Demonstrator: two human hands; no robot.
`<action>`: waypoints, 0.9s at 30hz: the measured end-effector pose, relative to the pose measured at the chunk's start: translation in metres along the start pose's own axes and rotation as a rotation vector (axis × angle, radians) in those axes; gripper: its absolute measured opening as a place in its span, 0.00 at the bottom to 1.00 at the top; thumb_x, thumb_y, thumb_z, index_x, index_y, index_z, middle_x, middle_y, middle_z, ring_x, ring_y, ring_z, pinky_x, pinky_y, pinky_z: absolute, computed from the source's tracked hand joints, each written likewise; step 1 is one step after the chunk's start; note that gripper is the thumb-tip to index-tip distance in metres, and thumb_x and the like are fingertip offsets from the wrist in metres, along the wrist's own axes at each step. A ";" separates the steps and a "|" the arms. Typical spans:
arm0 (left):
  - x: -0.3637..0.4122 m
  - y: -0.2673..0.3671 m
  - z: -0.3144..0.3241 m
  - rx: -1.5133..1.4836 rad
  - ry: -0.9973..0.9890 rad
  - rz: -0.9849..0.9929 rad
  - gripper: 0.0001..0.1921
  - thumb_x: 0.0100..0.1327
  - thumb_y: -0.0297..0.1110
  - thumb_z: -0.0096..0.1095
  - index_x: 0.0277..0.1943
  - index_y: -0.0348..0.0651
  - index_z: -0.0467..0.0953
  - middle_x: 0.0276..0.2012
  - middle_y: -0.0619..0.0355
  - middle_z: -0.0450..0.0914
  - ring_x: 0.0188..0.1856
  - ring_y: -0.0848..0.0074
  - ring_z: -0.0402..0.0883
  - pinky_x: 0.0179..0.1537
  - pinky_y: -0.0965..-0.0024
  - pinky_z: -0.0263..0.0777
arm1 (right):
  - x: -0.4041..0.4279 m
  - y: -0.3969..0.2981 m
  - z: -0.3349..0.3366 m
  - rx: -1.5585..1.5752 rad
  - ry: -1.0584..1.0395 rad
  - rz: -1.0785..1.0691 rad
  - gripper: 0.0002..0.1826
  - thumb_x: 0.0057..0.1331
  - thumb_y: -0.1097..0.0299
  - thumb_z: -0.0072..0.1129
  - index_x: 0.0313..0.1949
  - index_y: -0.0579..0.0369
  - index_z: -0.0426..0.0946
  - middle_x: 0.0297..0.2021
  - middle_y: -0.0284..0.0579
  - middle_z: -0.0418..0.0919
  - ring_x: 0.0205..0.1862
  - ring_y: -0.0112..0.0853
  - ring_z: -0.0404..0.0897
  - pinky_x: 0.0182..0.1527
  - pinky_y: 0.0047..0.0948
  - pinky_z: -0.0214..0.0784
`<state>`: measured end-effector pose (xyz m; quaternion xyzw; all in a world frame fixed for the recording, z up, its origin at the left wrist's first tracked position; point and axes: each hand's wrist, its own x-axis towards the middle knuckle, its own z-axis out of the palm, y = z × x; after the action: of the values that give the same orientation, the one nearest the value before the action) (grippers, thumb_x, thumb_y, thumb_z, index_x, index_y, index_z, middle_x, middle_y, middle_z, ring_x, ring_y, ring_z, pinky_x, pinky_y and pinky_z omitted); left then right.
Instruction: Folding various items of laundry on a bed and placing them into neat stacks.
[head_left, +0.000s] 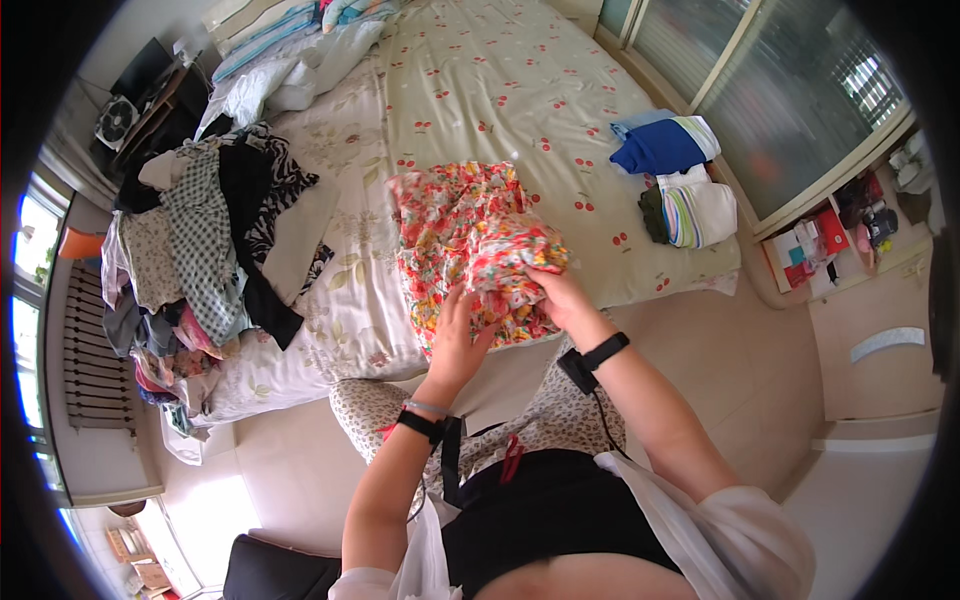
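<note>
A red, yellow and green floral garment lies partly folded at the bed's near edge, one section doubled over the rest. My right hand grips the right side of the folded-over section, thumb on top. On the lower left of the same cloth rests my left hand, fingers spread; whether it pinches any fabric is unclear. Both wrists wear black bands.
A heap of mixed clothes covers the bed's left side. At the right lie a folded blue garment and a folded striped white one. The bedsheet has a cherry print. An open drawer with small items stands right of the bed.
</note>
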<state>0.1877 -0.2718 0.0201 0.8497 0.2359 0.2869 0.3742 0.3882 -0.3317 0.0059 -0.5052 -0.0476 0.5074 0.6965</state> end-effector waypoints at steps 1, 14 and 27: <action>-0.013 -0.011 -0.003 0.090 0.040 -0.141 0.32 0.55 0.30 0.68 0.62 0.39 0.63 0.64 0.39 0.60 0.66 0.48 0.60 0.61 0.57 0.64 | -0.006 -0.008 0.006 0.001 -0.004 0.004 0.16 0.66 0.68 0.58 0.52 0.54 0.72 0.41 0.40 0.80 0.38 0.31 0.81 0.36 0.31 0.77; -0.033 -0.071 -0.032 -0.611 0.264 -0.622 0.21 0.56 0.16 0.55 0.54 0.34 0.71 0.40 0.56 0.79 0.40 0.76 0.80 0.40 0.73 0.76 | -0.112 -0.143 0.107 -0.053 -0.368 -0.364 0.19 0.66 0.70 0.57 0.56 0.56 0.70 0.49 0.39 0.78 0.48 0.27 0.79 0.46 0.32 0.76; 0.011 -0.013 -0.201 -0.436 0.510 -0.302 0.11 0.66 0.20 0.40 0.45 0.40 0.71 0.37 0.62 0.75 0.34 0.87 0.71 0.34 0.84 0.66 | -0.036 -0.165 -0.005 0.108 -0.157 -0.269 0.09 0.69 0.68 0.53 0.47 0.53 0.74 0.43 0.36 0.79 0.44 0.27 0.79 0.43 0.30 0.74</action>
<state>0.0601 -0.1564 0.1246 0.6067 0.3777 0.4746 0.5137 0.4821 -0.3574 0.1433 -0.4151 -0.1417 0.4491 0.7784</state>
